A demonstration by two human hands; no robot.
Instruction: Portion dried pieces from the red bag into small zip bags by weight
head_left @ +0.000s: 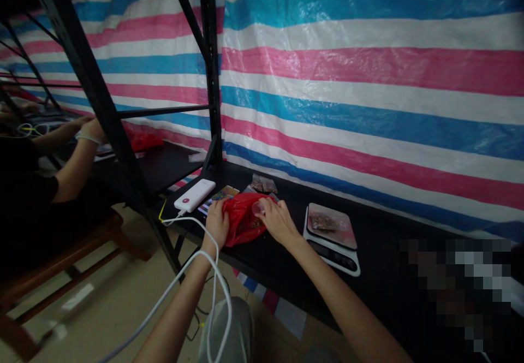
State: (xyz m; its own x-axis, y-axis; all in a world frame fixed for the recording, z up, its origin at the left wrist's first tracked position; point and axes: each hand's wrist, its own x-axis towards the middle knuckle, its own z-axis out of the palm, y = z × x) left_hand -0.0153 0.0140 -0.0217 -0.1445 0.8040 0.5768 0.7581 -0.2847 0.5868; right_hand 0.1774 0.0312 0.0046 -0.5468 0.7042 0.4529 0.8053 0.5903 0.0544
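While I watch from the head camera, the left hand [216, 224] sits narrow, closed over the near side of a red plastic bag [241, 226] lying on a black shelf [380, 259]. The right hand [276, 221] curls above the bag, its fingertips [265, 206] against a small clear cup [257, 208], which looks held. Something brown shows at the bag's mouth. Just beyond lie small packets [262, 184], a printed card [219, 195] and a white power bank [194, 195] with a cable. To the right stands a digital kitchen scale [331, 255] carrying a packet [325, 222]. A co-worker's hands [92, 128] are at far left, past a black upright.
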